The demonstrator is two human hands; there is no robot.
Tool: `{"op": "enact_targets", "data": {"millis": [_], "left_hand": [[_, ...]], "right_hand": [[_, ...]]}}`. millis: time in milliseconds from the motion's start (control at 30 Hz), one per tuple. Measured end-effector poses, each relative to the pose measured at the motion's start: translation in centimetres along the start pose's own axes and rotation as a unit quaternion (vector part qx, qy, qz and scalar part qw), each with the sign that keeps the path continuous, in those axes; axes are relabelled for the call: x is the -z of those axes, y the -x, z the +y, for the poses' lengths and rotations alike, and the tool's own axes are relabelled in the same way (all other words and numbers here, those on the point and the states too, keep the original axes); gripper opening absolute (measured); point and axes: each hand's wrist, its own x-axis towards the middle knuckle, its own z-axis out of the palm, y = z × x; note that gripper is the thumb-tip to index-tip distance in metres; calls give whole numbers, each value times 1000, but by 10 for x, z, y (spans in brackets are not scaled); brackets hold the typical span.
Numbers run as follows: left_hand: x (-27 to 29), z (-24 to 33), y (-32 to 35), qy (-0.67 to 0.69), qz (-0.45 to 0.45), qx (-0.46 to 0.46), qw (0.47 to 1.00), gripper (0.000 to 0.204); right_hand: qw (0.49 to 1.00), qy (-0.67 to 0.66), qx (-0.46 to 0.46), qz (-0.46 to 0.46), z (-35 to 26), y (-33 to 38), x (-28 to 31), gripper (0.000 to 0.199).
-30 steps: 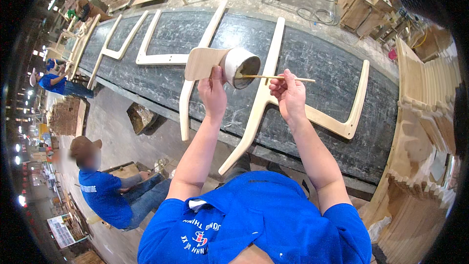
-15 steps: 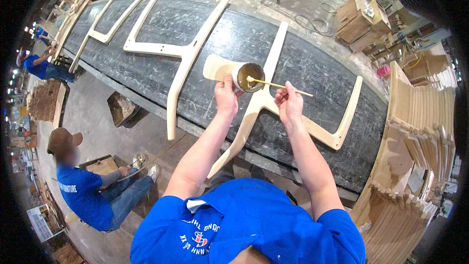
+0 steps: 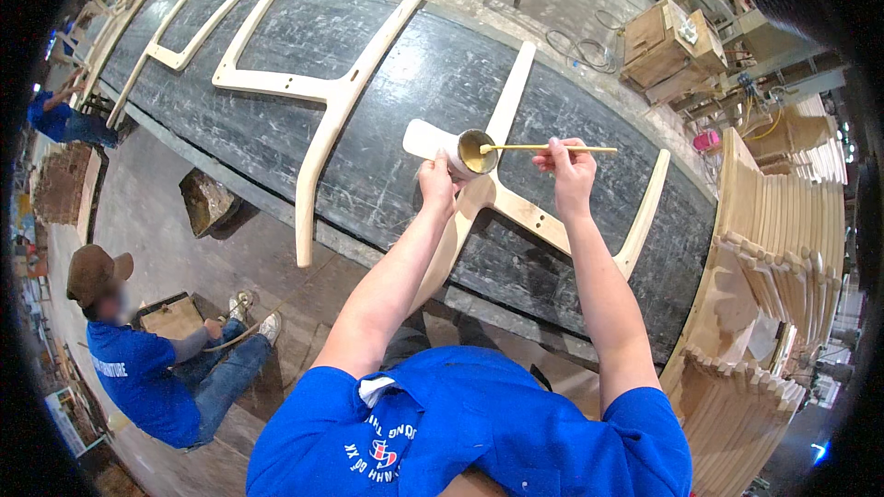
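My left hand (image 3: 436, 186) is closed round a pale cup (image 3: 454, 145), tilted with its mouth to the right. Yellowish paste (image 3: 476, 158) coats its inside. A pale rounded piece (image 3: 428, 139) juts out left of the cup; whether it belongs to the cup I cannot tell. Between the fingers of my right hand (image 3: 571, 175) is a thin yellow stick (image 3: 534, 147), its paste-covered tip at the cup's mouth. Both hands are above a light wooden chair-side frame (image 3: 516, 92), whose joint the cup and left hand partly hide.
The frame lies on a long dark table (image 3: 387, 129) with another wooden frame (image 3: 336, 110) to its left and more beyond. Stacked wooden parts (image 3: 783, 193) stand at the right. A seated co-worker (image 3: 147, 368) in blue is at the lower left. A wooden cabinet (image 3: 668, 51) stands beyond the table.
My right hand has moved right and slightly up, drawing the stick partly out of the cup. The cup has shifted a little right, and the whole view has shifted slightly.
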Motion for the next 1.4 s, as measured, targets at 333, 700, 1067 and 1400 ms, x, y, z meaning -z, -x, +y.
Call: {"op": "enact_targets", "data": {"millis": [333,700,1067,1400], "left_hand": [[77,20,21,-4,86,-64,994,30],[109,20,50,9,98,-60,993,28],[116,17,47,13,87,-61,994,28],[107,18,52,-15,74,-55,996,29]], "right_hand": [[973,220,73,-20,33,-1,-3,19],[928,342,96,-111,38,-15,-16,20],[825,468,222,-225,51,-26,-30,20],[798,508,181,-270,45,-59,-31,22]]}}
